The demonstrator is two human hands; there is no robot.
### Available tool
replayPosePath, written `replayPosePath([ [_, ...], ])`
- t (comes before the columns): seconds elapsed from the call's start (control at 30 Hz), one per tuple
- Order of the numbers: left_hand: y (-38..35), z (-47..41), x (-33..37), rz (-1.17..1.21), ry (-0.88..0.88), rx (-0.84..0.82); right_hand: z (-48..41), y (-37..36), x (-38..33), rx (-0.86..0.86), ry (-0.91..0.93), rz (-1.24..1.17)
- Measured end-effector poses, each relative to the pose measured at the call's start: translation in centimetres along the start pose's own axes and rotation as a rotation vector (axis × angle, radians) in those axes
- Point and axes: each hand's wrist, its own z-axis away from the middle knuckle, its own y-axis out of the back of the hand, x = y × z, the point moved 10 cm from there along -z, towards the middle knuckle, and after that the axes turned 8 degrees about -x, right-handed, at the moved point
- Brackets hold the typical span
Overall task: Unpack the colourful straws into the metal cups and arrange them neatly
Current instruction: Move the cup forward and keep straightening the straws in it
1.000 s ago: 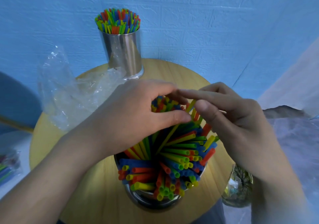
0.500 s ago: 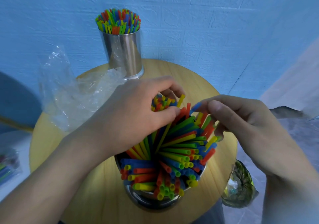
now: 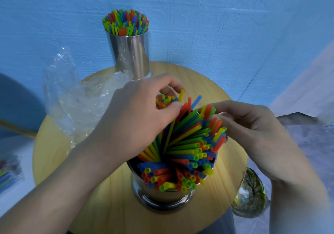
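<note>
straws [image 3: 184, 143] lean toward 1 o'clock from the near cup [image 3: 162, 195], left hand [image 3: 137, 118] pinching some, right hand [image 3: 253, 132] gripping tips.

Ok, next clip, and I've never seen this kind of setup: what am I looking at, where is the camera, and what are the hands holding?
There is no robot here. A person works with bare hands, and the single picture comes from a camera worn on the head, looking forward and down. On the round wooden table stand two metal cups. The far cup is full and tidy. The near cup holds straws that fan out untidily. The left hand grips a bunch of their tops, and the right hand pinches a few tips on the other side. A crumpled clear plastic bag lies at the left of the table.
</note>
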Motion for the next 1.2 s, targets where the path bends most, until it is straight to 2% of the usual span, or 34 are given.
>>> replayPosePath([
  [0.17, 0.5, 1.0, 0.3, -0.065, 0.053, 0.087, -0.5, 0.2, -0.4, 0.056, 0.033, -0.010],
  [0.33, 1.0, 1.6, 1.2, -0.109, -0.011, 0.086, -1.4, -0.2, -1.2, 0.064, 0.078, -0.038],
  [0.57, 1.9, 0.8, 3.0, 0.072, -0.193, 0.103, -1.6, -0.2, -2.3, 0.153, 0.144, 0.008],
  [0.93, 1.5, -0.1, 4.1, 0.194, -0.311, -0.038, -1.1, 0.2, -3.1, 0.233, 0.165, 0.099],
  [1.2, 2.9, -0.5, 3.6, 0.336, -0.347, 0.074, -1.4, -0.6, -3.0, 0.171, 0.154, 0.097],
])
